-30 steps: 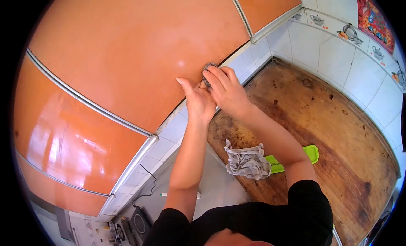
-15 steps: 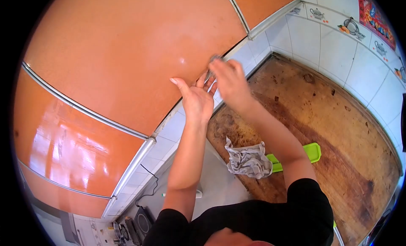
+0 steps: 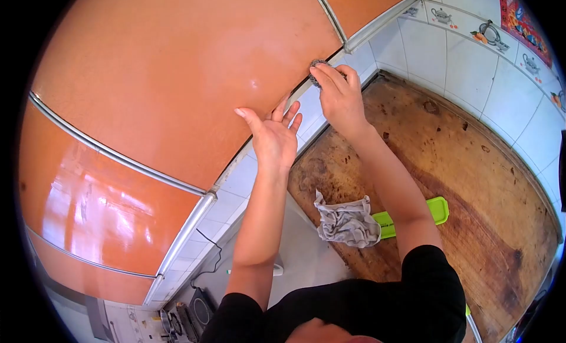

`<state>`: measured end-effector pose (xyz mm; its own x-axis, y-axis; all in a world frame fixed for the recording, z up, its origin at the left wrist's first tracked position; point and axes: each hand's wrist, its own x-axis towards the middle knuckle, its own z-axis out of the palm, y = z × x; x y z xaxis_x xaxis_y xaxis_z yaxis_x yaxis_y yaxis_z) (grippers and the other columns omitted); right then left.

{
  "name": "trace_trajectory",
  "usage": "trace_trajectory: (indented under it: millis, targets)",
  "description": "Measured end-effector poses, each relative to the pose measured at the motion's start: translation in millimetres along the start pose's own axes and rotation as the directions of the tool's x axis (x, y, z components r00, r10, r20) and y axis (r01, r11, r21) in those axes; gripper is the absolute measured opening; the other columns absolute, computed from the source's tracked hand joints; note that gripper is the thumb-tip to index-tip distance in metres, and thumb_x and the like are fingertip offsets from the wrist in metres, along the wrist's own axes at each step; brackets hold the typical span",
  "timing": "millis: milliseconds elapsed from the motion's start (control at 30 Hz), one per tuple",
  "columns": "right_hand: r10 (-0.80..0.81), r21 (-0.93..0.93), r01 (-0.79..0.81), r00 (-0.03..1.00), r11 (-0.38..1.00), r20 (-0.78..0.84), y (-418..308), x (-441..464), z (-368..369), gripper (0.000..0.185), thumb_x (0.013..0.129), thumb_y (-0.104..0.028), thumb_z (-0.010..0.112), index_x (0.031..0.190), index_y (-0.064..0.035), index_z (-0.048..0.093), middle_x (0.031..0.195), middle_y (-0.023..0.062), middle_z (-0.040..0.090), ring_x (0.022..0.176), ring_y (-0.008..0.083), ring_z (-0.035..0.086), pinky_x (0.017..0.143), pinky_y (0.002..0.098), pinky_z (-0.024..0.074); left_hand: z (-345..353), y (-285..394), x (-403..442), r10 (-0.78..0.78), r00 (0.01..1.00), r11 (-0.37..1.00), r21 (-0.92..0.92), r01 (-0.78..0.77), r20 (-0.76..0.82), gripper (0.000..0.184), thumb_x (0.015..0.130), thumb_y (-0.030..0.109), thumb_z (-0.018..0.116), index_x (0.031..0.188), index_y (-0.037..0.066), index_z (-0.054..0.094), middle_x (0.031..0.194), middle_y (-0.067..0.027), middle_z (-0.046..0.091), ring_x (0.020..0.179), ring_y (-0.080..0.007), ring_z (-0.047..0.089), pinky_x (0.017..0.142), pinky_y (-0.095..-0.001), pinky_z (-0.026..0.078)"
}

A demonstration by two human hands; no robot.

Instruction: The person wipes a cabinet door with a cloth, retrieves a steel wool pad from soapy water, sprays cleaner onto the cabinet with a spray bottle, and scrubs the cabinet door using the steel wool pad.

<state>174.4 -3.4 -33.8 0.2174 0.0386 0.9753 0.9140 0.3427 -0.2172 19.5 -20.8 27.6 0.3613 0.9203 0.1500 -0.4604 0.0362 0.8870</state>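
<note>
My right hand (image 3: 341,94) grips a grey scouring pad (image 3: 319,69) of metal-wool look and holds it at the lower edge of the orange cabinet door (image 3: 177,77). Fingers cover part of the pad. My left hand (image 3: 276,133) is open, palm up, with its thumb out on the face of the door and its fingers reaching the bottom edge. Some of those fingertips are partly hidden at the edge.
Below lies a stained wooden board (image 3: 460,184) with a crumpled grey cloth (image 3: 348,222) and a green plastic lid (image 3: 437,210). White wall tiles (image 3: 469,69) line the back. A hot plate (image 3: 201,307) with a black cord stands at lower left.
My right hand has moved with the scouring pad up and to the right along the door's lower edge, away from my left hand. The left hand has stayed nearly still.
</note>
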Motion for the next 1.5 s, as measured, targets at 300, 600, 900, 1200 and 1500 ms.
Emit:
trace_trajectory:
  millis: [300,600,900,1200,1500]
  targets:
    - [-0.015,-0.106,0.018,0.999,0.994,0.031,2.1,9.4,-14.4,0.043,0.071,0.003,0.06,0.113,-0.0043,0.063,0.116,0.0046,0.063,0.096,0.029,0.052,0.081,0.0367,0.0455,2.4,0.8,-1.1,0.007,1.0,1.0,0.005,-0.007,0.005,0.099,0.078,0.085,0.028,0.139,0.007,0.035,0.133,-0.012,0.05,0.103,-0.0226,0.048,0.1,-0.0397,0.031]
    - [-0.113,0.072,0.105,0.987,0.992,0.118,-37.6,-7.3,-27.2,0.037,0.071,-0.006,0.06,0.108,-0.0026,0.063,0.117,0.0061,0.058,0.098,0.0281,0.05,0.08,0.0392,0.0438,-4.1,-1.7,1.7,0.023,0.999,1.0,0.008,-0.024,0.043,0.093,0.079,0.083,0.03,0.143,0.015,0.029,0.139,-0.0106,0.044,0.108,-0.0272,0.048,0.099,-0.045,0.033]
    - [0.13,0.105,-0.132,0.991,0.986,0.025,22.7,22.3,-36.2,0.052,0.07,0.004,0.057,0.122,0.0031,0.05,0.12,0.0191,0.05,0.103,0.038,0.048,0.09,0.0453,0.0412,-1.4,-0.3,0.8,0.006,1.0,1.0,-0.012,-0.006,0.011,0.098,0.078,0.084,0.03,0.139,0.008,0.034,0.133,-0.0129,0.049,0.104,-0.024,0.048,0.099,-0.0416,0.033]
    - [-0.044,-0.001,0.044,0.997,0.999,0.069,6.1,16.8,-6.8,0.035,0.071,-0.002,0.059,0.106,-0.0004,0.06,0.106,0.0123,0.055,0.098,0.033,0.051,0.084,0.0425,0.0426,2.4,0.9,0.0,0.009,1.0,1.0,-0.027,-0.01,-0.017,0.099,0.078,0.084,0.031,0.137,0.004,0.036,0.13,-0.0139,0.051,0.102,-0.023,0.049,0.096,-0.0399,0.035]
    - [-0.096,-0.033,0.102,0.985,0.994,0.146,-5.3,14.0,-16.7,0.037,0.071,-0.003,0.061,0.109,-0.0018,0.061,0.109,0.0076,0.055,0.101,0.0291,0.05,0.082,0.0405,0.0425,3.2,2.1,-3.1,0.003,1.0,1.0,-0.017,-0.003,0.001,0.096,0.079,0.083,0.031,0.139,0.008,0.034,0.133,-0.0131,0.049,0.102,-0.0228,0.049,0.094,-0.0393,0.037]
